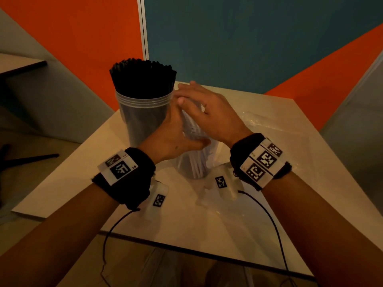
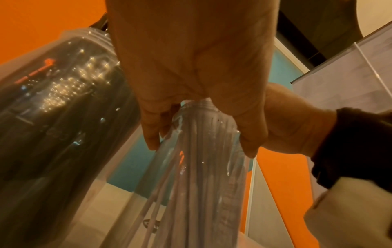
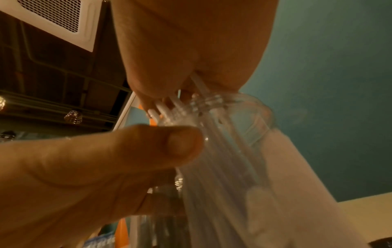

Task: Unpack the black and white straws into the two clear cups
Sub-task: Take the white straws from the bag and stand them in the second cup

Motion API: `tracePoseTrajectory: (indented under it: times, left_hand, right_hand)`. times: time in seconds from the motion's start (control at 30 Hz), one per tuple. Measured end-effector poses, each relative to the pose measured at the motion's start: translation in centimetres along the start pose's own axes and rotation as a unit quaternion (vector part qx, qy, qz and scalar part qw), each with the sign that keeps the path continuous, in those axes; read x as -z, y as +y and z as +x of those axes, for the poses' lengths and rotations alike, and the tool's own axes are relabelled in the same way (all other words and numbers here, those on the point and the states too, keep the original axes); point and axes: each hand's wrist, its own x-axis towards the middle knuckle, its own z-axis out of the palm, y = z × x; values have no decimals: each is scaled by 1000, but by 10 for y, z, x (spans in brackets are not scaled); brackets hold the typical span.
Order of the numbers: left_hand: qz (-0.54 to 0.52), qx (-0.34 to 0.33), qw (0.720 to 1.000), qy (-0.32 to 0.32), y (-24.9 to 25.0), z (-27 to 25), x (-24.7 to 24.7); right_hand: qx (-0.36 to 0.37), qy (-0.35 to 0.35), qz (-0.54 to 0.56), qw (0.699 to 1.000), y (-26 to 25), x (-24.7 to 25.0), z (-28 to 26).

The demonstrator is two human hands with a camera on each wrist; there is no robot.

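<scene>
Black straws [image 1: 143, 75] stand packed in a clear cup [image 1: 143, 117] at the back left of the table; the same cup [image 2: 53, 125] fills the left of the left wrist view. Beside it, a second clear cup [image 1: 194, 164] holds white straws [image 1: 192, 129]. My left hand [image 1: 186, 125] holds this cup near its top, its thumb [image 3: 169, 144] wrapped across the front wall. My right hand [image 1: 207, 108] lies flat over the straw tops, and the straw ends [image 3: 161, 107] touch its palm and fingers above the rim [image 3: 229, 104].
A crumpled clear wrapper [image 1: 261, 121] lies at the right back of the white table [image 1: 145, 214], and another clear sheet [image 1: 207, 195] lies in front of the cups. Orange and teal wall panels stand close behind. The table's front edge [image 1: 186, 249] is near my forearms.
</scene>
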Motion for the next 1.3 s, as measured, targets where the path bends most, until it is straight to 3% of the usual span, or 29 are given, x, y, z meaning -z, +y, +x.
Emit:
tracePoseTrajectory:
  times: [0.13, 0.3, 0.5, 0.63, 0.77, 0.9, 0.93, 1.0, 1.07, 1.13, 1.2, 1.3]
  left_hand:
    - [0, 28, 1000, -2, -1, -1, 0]
    - [-48, 56, 997, -7, 6, -5, -3]
    - [-39, 31, 999, -3, 6, -6, -2]
    - [-34, 30, 999, 1, 6, -10, 5]
    - [48, 8, 998, 46, 27, -29, 10]
    - [187, -29, 979, 75, 70, -65, 2]
    - [215, -57, 974, 49, 76, -73, -3]
    - [264, -113, 955, -68, 79, -82, -20]
    - [307, -118, 922, -205, 76, -87, -40]
    - [352, -96, 887, -282, 68, -85, -58]
    - [366, -91, 877, -299, 65, -79, -69]
    - [308, -103, 909, -261, 67, -69, -73]
  right_hand:
    - [-30, 53, 43, 997, 1, 3, -4]
    - [-98, -40, -37, 994, -1, 5, -4]
    - [-80, -15, 88, 993, -9, 4, -6]
    - [-76, 46, 140, 986, -11, 18, -21]
    - [-104, 89, 145, 980, -14, 41, -52]
    - [-129, 107, 140, 976, -23, 68, -90]
    - [-137, 103, 140, 975, -25, 73, -99]
    - [-154, 79, 142, 975, -31, 80, -116]
    - [-168, 38, 135, 976, -37, 82, -131]
    - [-175, -18, 115, 978, -43, 84, -145]
    - [-178, -80, 110, 975, -46, 85, -159]
    - [-204, -198, 64, 957, -46, 84, -178]
